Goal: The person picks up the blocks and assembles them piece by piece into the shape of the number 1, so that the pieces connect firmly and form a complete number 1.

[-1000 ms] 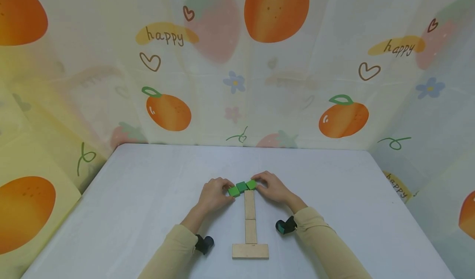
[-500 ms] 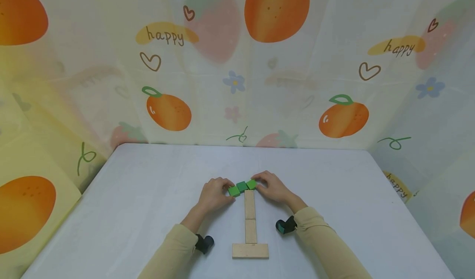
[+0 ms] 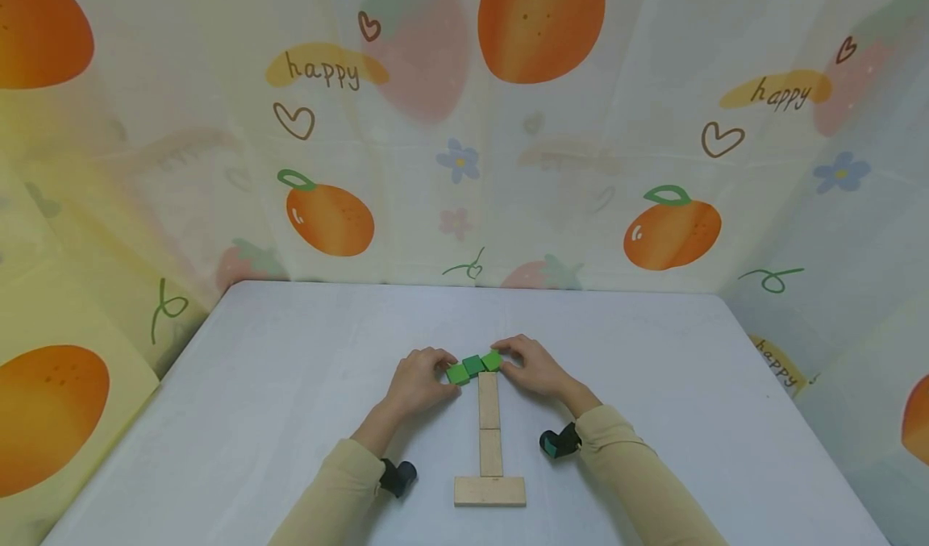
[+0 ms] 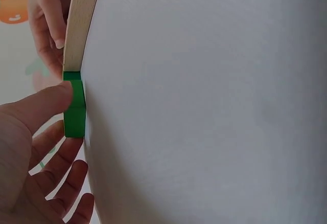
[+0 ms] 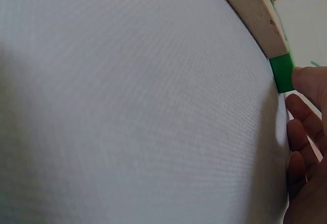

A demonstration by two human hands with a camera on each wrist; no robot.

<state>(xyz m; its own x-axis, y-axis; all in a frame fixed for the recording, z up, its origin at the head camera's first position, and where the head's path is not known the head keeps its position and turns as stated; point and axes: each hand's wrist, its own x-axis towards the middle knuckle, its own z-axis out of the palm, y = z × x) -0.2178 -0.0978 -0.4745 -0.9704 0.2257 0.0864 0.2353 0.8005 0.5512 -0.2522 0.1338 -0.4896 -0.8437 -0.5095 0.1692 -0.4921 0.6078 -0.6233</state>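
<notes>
Three green blocks form a slanted row at the far end of a line of wooden blocks. My left hand (image 3: 418, 382) pinches the left light green block (image 3: 457, 374) between thumb and fingers; the left wrist view shows its thumb on that green block (image 4: 75, 120). At the other end my right hand (image 3: 535, 367) pinches the right light green block (image 3: 492, 360), and the right wrist view shows the thumb against this block (image 5: 282, 73). Between them sits a darker green block (image 3: 473, 365). An upper wooden block (image 3: 489, 401) lies just below the row.
A lower wooden block (image 3: 490, 452) continues the line down to a crosswise wooden block (image 3: 489, 492) near the front. All lie on a white table (image 3: 290, 328). Behind the table hangs a printed curtain (image 3: 537, 207). A black wrist camera (image 3: 560, 441) sits beside the right sleeve.
</notes>
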